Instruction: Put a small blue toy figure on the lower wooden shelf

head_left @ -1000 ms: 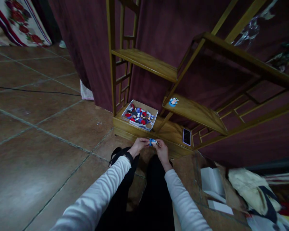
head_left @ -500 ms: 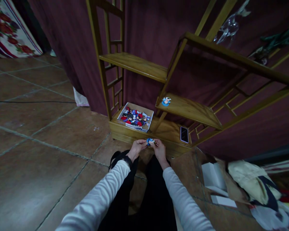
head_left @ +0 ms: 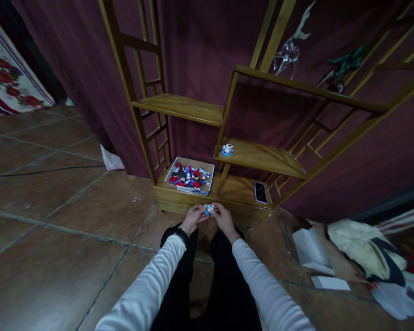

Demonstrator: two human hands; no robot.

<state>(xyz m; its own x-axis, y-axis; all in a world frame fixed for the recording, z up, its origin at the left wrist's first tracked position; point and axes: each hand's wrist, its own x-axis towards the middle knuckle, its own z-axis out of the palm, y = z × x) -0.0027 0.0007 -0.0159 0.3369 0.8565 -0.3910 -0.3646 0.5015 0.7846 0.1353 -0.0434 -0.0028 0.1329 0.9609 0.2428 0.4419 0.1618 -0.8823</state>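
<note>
figurine: small blue figurine [head_left: 209, 209] pinched between both hands, low centre, just in front of the wooden shelf unit's [head_left: 207, 202] bottom board
surroundings: cardboard box of figurines [head_left: 189, 176] at 11 o'clock on the bottom board; phone [head_left: 260, 192] at 2 o'clock, same board; second blue figurine [head_left: 227, 149] at 12 o'clock on the middle shelf; white boxes [head_left: 308, 250] and cloth pile [head_left: 365, 255] at 4 o'clock on the floor
in the way: nothing between hands and shelf
left hand: left hand [head_left: 193, 217] fingers closed on figurine's left side
right hand: right hand [head_left: 223, 217] fingers closed on its right side
change: hands grip as before; view tilted up, upper shelves with glass ornament [head_left: 290, 50] now show
</note>
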